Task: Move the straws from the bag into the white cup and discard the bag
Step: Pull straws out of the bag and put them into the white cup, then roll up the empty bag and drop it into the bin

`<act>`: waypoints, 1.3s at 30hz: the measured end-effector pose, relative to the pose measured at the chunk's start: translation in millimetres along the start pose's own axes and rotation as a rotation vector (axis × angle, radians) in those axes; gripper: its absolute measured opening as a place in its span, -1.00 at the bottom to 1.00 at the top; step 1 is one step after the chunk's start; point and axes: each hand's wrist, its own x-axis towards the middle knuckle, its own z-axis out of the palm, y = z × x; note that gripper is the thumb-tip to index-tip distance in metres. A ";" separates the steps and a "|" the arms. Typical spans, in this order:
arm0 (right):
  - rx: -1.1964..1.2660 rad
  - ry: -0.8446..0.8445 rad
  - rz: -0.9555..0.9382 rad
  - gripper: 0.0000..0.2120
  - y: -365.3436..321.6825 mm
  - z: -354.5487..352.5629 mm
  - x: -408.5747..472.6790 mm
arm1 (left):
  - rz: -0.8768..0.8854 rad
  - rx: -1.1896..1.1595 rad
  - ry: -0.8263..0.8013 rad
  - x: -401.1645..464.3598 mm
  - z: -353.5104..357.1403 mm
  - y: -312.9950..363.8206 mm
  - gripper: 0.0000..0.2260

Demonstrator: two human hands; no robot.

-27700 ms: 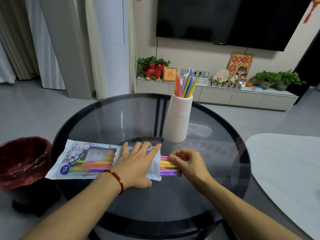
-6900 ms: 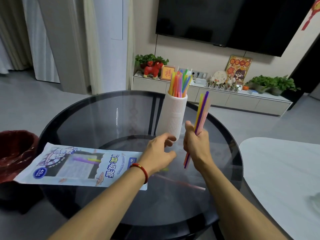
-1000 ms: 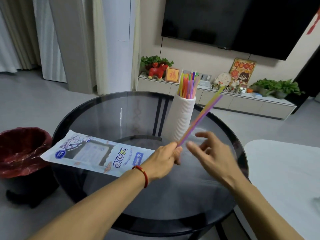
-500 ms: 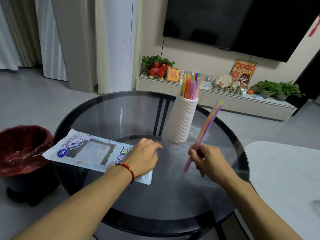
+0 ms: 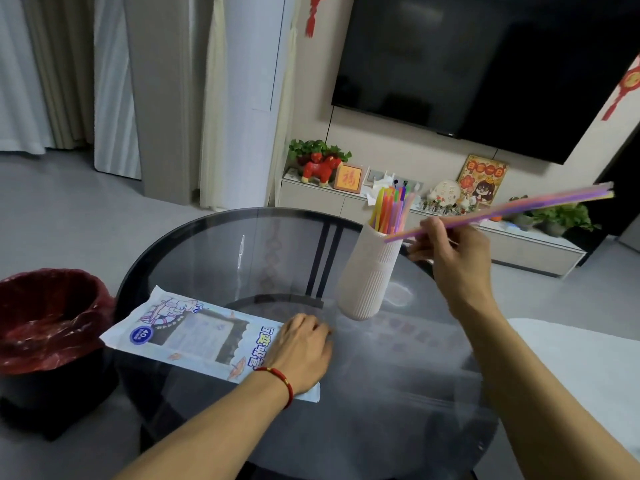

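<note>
A ribbed white cup [image 5: 370, 275] stands on the round glass table [image 5: 225, 258], holding several coloured straws [image 5: 389, 209]. My right hand [image 5: 450, 251] is raised just right of the cup's rim and grips a few straws [image 5: 512, 209] that point up to the right, their lower ends near the rim. The flat straw bag [image 5: 194, 337], white and blue with printed pictures, lies on the table's left part and looks empty. My left hand [image 5: 299, 351] rests on the bag's right end with its fingers curled down.
A bin with a dark red liner [image 5: 45, 320] stands on the floor left of the table, just beyond the bag's left end. A white table top [image 5: 581, 368] is at the right. A low TV cabinet [image 5: 346, 199] with ornaments lines the far wall.
My right hand has risen from table height with the straws and swung them towards the cup's rim. My left hand has stayed on the bag's right end.
</note>
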 end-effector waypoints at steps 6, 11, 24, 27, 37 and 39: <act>-0.296 -0.054 -0.184 -0.84 -19.8 14.2 44.2 | -0.024 -0.024 0.023 1.8 2.5 -0.9 -0.67; -0.505 -0.194 -0.207 -0.75 -24.3 27.0 56.7 | -0.035 -0.006 -0.001 1.4 2.7 -0.4 -0.66; -0.495 0.051 -0.121 -0.41 -41.8 47.1 52.1 | -0.060 0.068 -0.104 3.4 -2.7 4.9 -0.67; -0.638 0.100 -0.366 -0.17 -43.1 45.9 59.9 | -0.055 0.079 -0.107 3.9 -3.5 4.8 -0.67; -0.831 -0.230 -0.358 -0.48 -19.8 52.0 61.6 | 0.031 0.106 -0.122 -1.9 -23.5 8.1 -0.51; -0.831 -0.304 -0.355 -0.48 -18.7 52.4 60.1 | 0.058 0.114 -0.166 -5.8 -31.3 2.6 -0.42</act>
